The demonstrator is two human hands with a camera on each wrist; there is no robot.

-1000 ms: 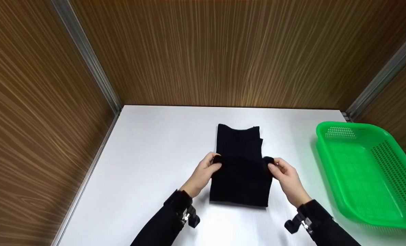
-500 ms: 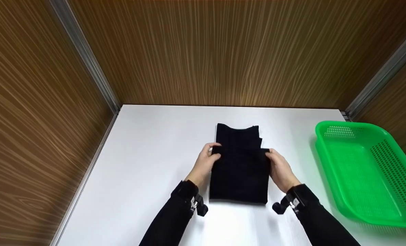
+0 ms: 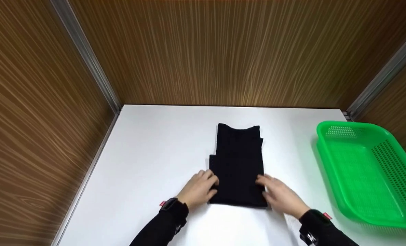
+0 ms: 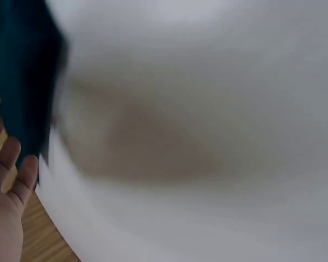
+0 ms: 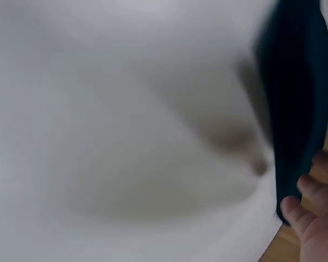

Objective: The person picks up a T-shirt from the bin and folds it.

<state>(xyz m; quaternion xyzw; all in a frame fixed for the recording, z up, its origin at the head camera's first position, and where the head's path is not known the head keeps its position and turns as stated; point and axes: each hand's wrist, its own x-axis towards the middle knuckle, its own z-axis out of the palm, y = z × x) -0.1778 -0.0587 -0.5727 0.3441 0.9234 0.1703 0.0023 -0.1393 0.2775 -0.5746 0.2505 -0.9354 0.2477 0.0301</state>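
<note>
A folded black garment (image 3: 237, 177) lies flat on the white table in the head view, its narrower part stretching away toward the back. Over the garment's near left edge is my left hand (image 3: 198, 188), fingers loosely bent and pinching nothing. At the opposite edge my right hand (image 3: 281, 194) hovers with loose, spread fingertips, slightly blurred. The left wrist view has the dark cloth (image 4: 24, 71) at its left border, fingertips right beside it. Similarly, the right wrist view catches the cloth (image 5: 298, 93) at its right side, with relaxed fingers along its lower end.
A green plastic basket (image 3: 343, 201) with perforated walls stands on the table's right side. Wood-grain panels (image 3: 210, 54) rise behind the white table (image 3: 148, 153) and at both sides. Dark bands with red tabs circle both wrists.
Both hands have let go of the raised fold and moved toward the near end of the garment. The fold now lies flat, with its upper edge lower than half a second ago.
</note>
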